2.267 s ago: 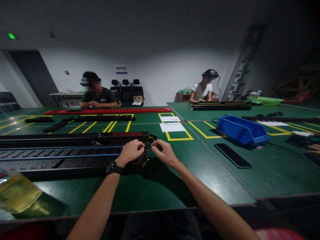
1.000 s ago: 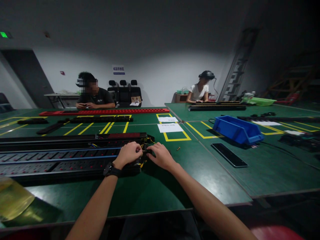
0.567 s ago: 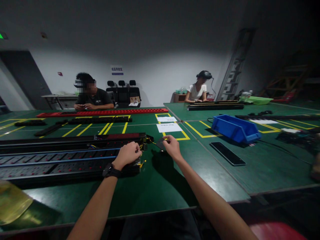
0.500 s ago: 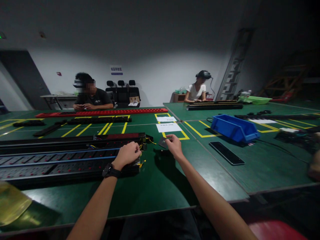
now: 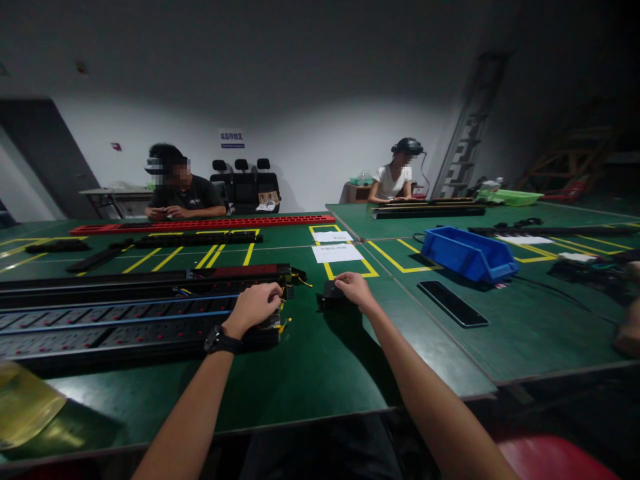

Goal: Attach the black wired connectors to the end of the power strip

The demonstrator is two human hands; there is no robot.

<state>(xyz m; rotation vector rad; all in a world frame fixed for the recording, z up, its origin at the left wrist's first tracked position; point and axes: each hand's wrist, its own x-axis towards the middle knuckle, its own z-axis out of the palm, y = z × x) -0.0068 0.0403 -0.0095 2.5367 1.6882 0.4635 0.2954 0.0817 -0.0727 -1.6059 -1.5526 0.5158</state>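
My left hand (image 5: 255,309), with a black watch on its wrist, lies over the right end of a long black power strip (image 5: 170,328). Its fingers curl down at that end, and their tips are partly hidden. Yellow-tipped wires (image 5: 285,326) stick out beside them. Between thumb and fingers, my right hand (image 5: 357,291) holds a small black end plate (image 5: 331,293) low over the green table, to the right of the strip and apart from it. Behind, another long black housing (image 5: 145,283) runs alongside, its short wires (image 5: 303,280) poking out on the right.
To the right are a blue bin (image 5: 467,257) and a phone (image 5: 453,303). White paper labels (image 5: 337,254) lie ahead by yellow tape. A red rail (image 5: 210,225) crosses the far side, where two people sit. A yellowish translucent object (image 5: 27,403) stands at front left.
My right hand has shifted slightly right, and the plate has turned, so its broad face no longer faces me. My left hand has stayed at the strip's end.
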